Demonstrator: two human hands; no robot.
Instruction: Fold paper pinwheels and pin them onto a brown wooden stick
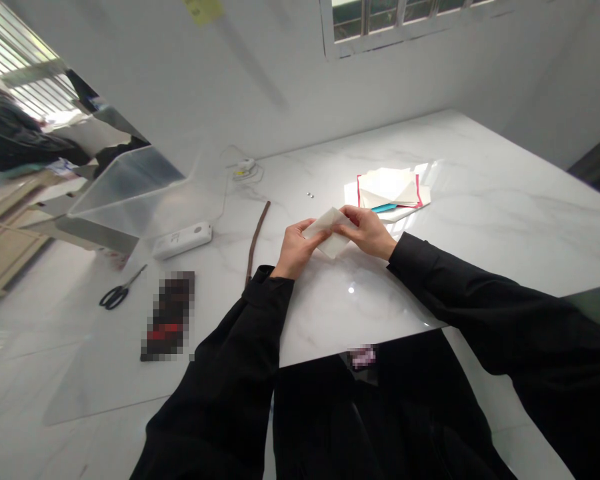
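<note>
Between my two hands is a small piece of cream-white paper (334, 248), held just above the table near its front edge. My left hand (296, 248) grips its left side, thumb on top. On the other side, my right hand (367, 231) pinches the paper with thumb and fingers. Both thumbs almost meet at the paper's middle, where crease lines show. Just beyond my right hand lies a stack of cream paper (387, 185) with red-edged sheets and a bit of blue under it.
On the white marble-patterned table (485, 220), a brown stick (258, 240) lies left of my hands. Further left are a white power strip-like device (183, 241), black-handled scissors (123, 288) and a blurred-out dark object (169, 317). A clear plastic bin (130, 190) stands at the back left.
</note>
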